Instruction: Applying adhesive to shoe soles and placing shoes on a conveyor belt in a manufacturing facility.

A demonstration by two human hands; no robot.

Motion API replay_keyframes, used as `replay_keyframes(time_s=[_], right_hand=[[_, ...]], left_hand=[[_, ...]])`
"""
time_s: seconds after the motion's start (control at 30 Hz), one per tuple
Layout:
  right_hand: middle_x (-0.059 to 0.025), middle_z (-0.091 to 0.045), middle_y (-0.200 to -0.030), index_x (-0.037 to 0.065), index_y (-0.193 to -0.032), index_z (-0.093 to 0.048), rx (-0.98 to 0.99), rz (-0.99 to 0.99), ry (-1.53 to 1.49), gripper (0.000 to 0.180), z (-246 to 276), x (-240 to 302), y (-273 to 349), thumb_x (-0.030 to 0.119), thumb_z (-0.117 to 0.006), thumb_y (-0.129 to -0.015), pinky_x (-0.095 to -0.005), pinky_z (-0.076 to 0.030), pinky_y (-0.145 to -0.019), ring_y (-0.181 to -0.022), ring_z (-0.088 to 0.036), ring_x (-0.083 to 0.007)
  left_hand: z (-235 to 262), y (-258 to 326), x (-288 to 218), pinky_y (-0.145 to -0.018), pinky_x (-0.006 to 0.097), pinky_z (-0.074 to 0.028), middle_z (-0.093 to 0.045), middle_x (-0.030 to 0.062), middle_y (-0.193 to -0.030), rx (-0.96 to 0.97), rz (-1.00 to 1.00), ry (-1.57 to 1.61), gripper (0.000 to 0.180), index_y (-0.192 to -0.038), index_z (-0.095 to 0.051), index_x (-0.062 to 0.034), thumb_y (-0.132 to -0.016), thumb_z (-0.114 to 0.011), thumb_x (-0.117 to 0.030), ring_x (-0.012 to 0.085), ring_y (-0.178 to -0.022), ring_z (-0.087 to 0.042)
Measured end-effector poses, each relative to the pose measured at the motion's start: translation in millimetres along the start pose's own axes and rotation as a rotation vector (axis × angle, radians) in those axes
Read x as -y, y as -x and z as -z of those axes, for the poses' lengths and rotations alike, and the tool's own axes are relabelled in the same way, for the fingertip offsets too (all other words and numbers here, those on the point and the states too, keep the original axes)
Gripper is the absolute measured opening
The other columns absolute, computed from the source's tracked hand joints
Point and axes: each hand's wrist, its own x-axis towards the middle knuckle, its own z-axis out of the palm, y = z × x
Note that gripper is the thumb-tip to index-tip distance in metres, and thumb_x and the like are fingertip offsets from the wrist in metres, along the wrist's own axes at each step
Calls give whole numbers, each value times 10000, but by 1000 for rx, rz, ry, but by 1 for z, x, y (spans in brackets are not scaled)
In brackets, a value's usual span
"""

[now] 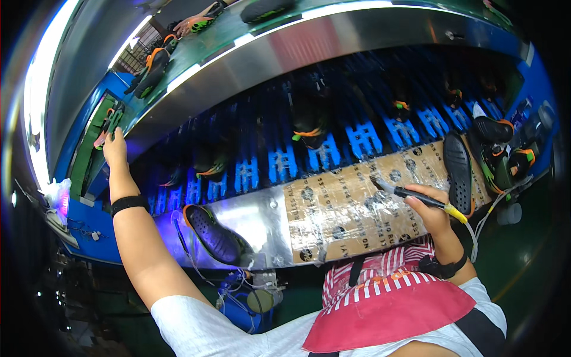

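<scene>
My left arm stretches far out to the left. Its hand (116, 150) has thumb and fingers closed at the near end of a dark green shoe (113, 116) with a pink part, at the conveyor's left end. In my right hand (429, 208) is a brush (410, 194) with a black handle, yellow tape and a cable or tube behind it. Its bristles point left over the bench's cardboard cover (333, 220). Just right of that hand a black sole (457, 172) lies lengthwise. A dark perforated clog-like shoe (214, 235) with an orange edge rests on the bench's metal part.
Behind the bench runs a row of blue racks (324, 153), several bearing dark shoes with orange trim. Above, a curved conveyor (229, 37) carries more shoes, and another person's hand (193, 24) is there. Shoes (493, 131) and cables crowd the right end.
</scene>
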Motion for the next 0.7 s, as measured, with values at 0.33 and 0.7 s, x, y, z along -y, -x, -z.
replay_keyframes(time_s=[0.33, 0.7], right_hand=[[-105, -639, -797, -44, -916, -624, -50, -96, 41, 241, -38, 7, -54, 69, -646, -703, -230, -453, -637, -690, -582, -125], [-72, -629, -723, -27, -899, -638, -124, -215, 102, 234, -86, -2, -107, 102, -662, -705, -216, -446, -611, -642, -565, -101]], left_hand=[[-10, -84, 93, -924, 401, -355, -479, 270, -1164, 144, 33, -451, 629, -1218, -433, 12, -759, -489, -414, 380, -1094, -459], [-23, -146, 133, -898, 450, -393, -333, 297, -1267, 3, 329, -625, 814, -1369, -117, -305, -725, -611, -376, 402, -1078, -475]])
